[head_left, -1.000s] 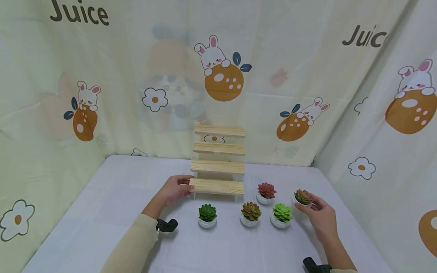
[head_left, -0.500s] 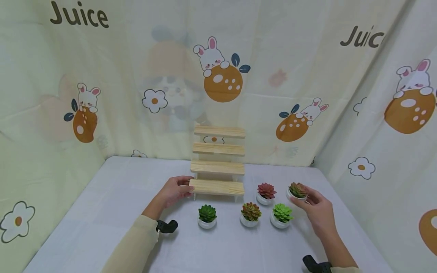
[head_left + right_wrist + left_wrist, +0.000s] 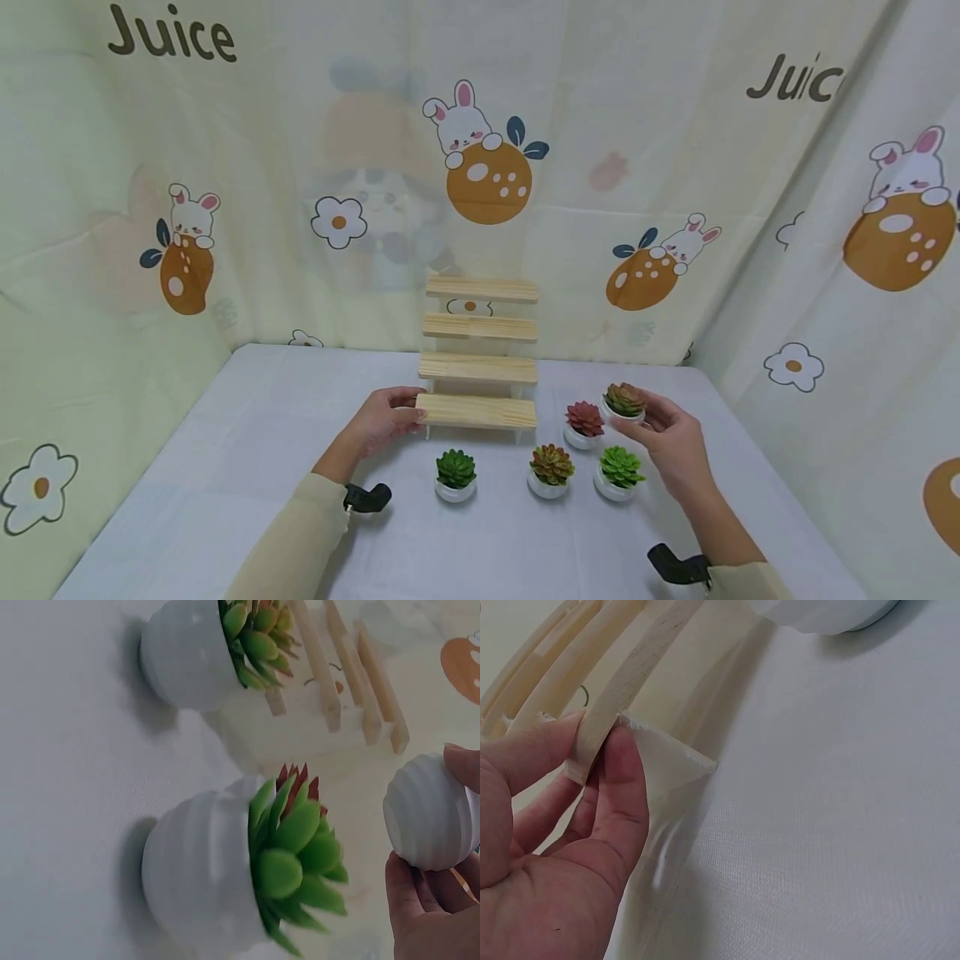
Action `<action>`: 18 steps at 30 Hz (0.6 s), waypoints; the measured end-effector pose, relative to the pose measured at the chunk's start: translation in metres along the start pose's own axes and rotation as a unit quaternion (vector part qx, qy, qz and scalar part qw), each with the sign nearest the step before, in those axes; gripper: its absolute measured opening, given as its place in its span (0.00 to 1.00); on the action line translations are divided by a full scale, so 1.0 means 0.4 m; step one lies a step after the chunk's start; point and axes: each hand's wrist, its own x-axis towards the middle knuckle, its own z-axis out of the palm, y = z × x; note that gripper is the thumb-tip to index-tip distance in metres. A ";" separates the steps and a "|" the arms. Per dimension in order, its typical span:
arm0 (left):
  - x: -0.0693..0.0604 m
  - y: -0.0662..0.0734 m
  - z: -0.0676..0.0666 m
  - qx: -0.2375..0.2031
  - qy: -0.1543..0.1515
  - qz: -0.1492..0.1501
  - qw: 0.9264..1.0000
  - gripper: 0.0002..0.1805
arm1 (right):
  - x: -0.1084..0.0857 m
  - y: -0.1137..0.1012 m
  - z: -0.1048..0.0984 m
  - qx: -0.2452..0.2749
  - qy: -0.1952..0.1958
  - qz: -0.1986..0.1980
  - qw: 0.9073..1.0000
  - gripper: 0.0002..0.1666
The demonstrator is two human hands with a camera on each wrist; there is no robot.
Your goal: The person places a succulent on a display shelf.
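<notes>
A stepped wooden rack (image 3: 477, 367) with pale planks stands at the middle back of the table. My left hand (image 3: 386, 422) pinches the left end of its lowest plank (image 3: 619, 694) between thumb and fingers. In my right hand (image 3: 675, 437) is a potted succulent (image 3: 625, 400) with brownish-green leaves, its ribbed white pot (image 3: 427, 811) held between thumb and fingers and raised off the table. Just left of it, partly behind it, stands a red potted succulent (image 3: 584, 421). Below the hand sits a bright green potted succulent (image 3: 619, 472).
A reddish-green potted succulent (image 3: 551, 469) and a dark green potted succulent (image 3: 455, 474) stand in front of the rack. White cloth covers the table (image 3: 247, 433). A printed curtain (image 3: 270, 125) hangs close behind the rack and along both sides.
My right hand has lifted the brownish-green potted succulent and carried it left, toward the red one. My left hand stays on the lowest plank, and the rack has not shifted.
</notes>
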 end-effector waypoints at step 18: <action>-0.001 0.004 0.000 0.016 0.015 -0.010 1.000 0.27 | 0.055 -0.082 0.120 0.027 -0.043 -0.032 0.998 0.49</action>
